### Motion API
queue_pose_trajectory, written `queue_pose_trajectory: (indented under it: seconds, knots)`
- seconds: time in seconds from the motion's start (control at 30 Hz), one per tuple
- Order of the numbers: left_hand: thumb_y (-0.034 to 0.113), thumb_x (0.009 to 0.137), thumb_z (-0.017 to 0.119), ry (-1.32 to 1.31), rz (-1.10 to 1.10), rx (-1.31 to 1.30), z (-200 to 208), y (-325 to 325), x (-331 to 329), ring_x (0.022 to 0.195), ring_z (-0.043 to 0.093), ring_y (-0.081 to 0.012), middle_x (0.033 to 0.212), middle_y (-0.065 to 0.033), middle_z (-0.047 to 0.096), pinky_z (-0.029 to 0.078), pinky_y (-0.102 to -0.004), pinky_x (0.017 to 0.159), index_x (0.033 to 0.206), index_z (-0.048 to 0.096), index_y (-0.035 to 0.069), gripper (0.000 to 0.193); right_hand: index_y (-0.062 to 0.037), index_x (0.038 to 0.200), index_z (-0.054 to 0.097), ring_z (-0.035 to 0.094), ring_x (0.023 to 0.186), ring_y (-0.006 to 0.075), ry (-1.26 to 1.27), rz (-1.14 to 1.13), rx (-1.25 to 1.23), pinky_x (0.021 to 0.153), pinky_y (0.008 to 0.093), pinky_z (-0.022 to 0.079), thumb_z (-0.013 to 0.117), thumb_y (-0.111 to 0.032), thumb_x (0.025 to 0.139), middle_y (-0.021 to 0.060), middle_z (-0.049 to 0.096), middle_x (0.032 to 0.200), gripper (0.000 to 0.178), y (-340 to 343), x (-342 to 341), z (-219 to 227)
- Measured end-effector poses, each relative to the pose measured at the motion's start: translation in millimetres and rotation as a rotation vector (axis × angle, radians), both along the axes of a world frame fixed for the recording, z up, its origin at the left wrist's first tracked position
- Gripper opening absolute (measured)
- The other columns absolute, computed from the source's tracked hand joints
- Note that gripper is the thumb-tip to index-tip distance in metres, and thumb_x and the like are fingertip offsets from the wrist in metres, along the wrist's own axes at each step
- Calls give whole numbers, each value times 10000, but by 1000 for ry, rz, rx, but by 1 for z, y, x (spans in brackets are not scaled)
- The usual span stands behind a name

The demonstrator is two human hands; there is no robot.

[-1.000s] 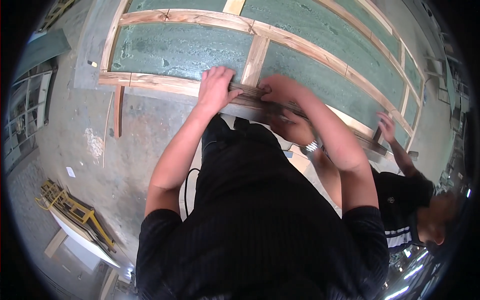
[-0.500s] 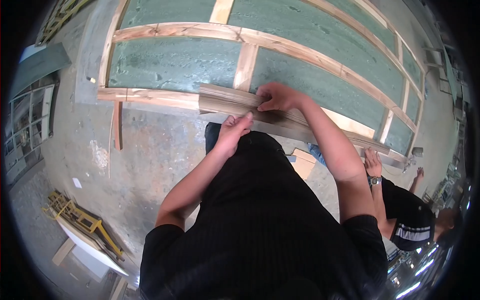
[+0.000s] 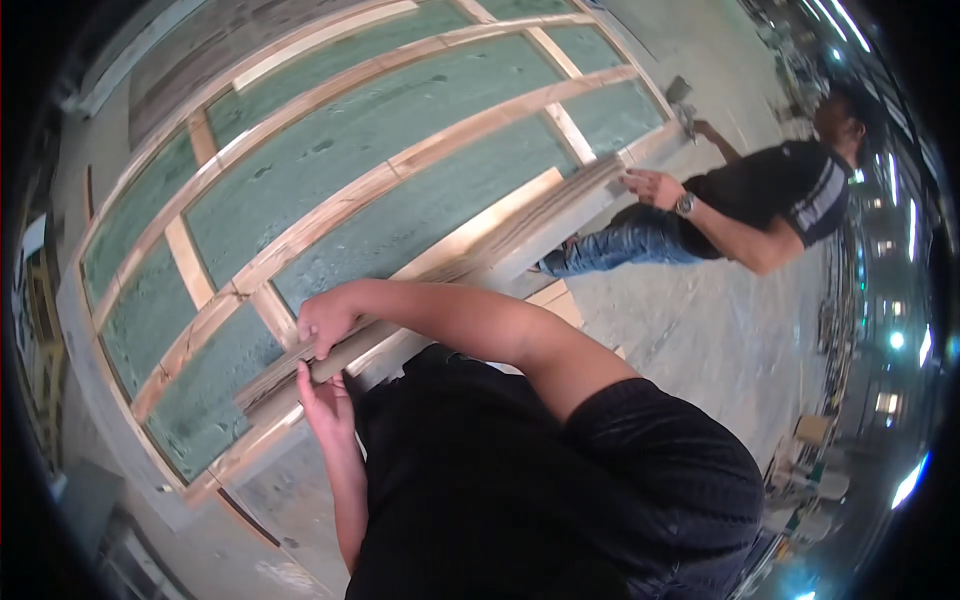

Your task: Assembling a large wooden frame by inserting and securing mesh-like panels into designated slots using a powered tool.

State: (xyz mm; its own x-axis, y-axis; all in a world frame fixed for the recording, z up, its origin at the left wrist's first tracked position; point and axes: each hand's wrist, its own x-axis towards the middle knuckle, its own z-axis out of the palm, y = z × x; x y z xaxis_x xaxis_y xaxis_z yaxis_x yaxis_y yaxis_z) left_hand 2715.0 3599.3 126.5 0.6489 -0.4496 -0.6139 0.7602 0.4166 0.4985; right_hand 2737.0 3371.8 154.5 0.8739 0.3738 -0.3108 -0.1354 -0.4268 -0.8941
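Observation:
A long stack of thin brown strips (image 3: 500, 246) lies along the near side of a wooden frame (image 3: 400, 163). Its far-right end is in a co-worker's hand (image 3: 655, 188). My right hand (image 3: 330, 314) is closed over the stack near its left end, with bent fingers on the strips. Just below it, my left hand (image 3: 327, 402) grips the near edge of the strips, thumb and fingers around a strip. How many strips each hand has hold of cannot be made out.
Green sheet (image 3: 330, 205) shows between the frame's crosswise slats. Beyond the stack stands the co-worker (image 3: 745, 195), dressed in dark shirt and jeans. A flat cardboard piece (image 3: 556, 302) lies on the concrete floor (image 3: 690, 340). Shop equipment lines the right side.
My view has turned right, bringing the co-worker more fully into sight. My left hand has come up to the strips and closed on their near edge; my right hand stays at the stack.

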Motion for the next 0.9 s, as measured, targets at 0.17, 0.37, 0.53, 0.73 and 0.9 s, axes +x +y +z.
queue_pose_trajectory:
  seconds: [0.17,0.37,0.53,0.73,0.9]
  knots:
    - [374,1013,732,3,13,188,16,8,17,1208,635,-216,1367,-88,655,529,-352,1004,1388,566,80,505,-1,1134,761,735,956,329,-72,37,-149,843,433,565,849,-298,781,193,771,1040,470,15,23,-2]
    - [377,1028,713,-13,1,161,7,47,24,1189,634,-216,1370,-84,655,524,-330,937,1383,568,99,474,2,1190,752,732,1053,343,-37,-11,-18,915,442,567,846,-285,790,203,764,1126,502,46,31,-15]
    - [351,1015,723,-2,-5,146,8,74,22,1180,636,-220,1363,-72,659,526,-347,938,1357,589,98,446,-22,1069,793,737,971,338,-44,64,-12,862,465,565,784,-282,775,197,773,1017,393,77,41,-28]
    - [318,996,730,52,115,200,-5,96,17,1162,635,-207,1316,-61,679,525,-359,942,1314,624,94,403,-26,1015,801,731,934,357,-79,135,-56,843,479,564,729,-268,805,201,771,990,328,108,34,-39]
    - [289,992,729,101,82,240,-16,100,27,1145,632,-195,1293,-53,685,519,-351,934,1301,631,99,375,-23,1020,801,729,967,368,-85,111,-91,853,484,565,722,-253,828,202,772,999,310,103,39,-47]
